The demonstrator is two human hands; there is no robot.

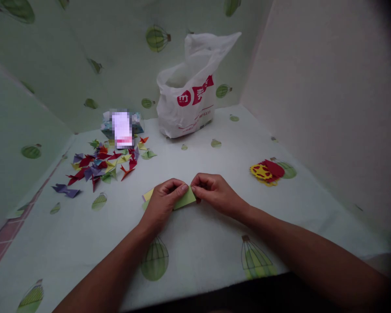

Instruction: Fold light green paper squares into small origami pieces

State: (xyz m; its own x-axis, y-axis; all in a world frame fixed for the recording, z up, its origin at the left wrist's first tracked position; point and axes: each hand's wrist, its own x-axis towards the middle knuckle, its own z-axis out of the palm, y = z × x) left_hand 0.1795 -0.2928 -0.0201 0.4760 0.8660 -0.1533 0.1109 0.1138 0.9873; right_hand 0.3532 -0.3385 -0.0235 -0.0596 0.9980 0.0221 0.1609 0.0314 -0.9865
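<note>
Two bare hands met over a piece of green paper [185,200], which lay low over the near-middle part of the table [195,252]; whether its lower edge touched the surface could not be told. The left hand [164,196] had its grip closed, fingers curled and thumb pressed on the paper near its upper edge. The right hand [215,194] had a narrow pinch, thumb against forefinger, at the paper's upper right corner; its remaining fingers were tucked under and partly hidden. A yellow strip [147,194] showed beyond the left hand, though whether it belonged to the same piece could not be made out.

The paper looked very light, thin and flexible, probably stiffer where layers doubled, and easy to crease or tear but unlikely to slip from dry fingertips. The best hold seemed to be a light pinch at an edge or corner, with the other hand steadying the flat part.

To the left lay a heap of folded paper birds [93,171]; well apart on the right were red and yellow paper cutouts [275,169].
</note>
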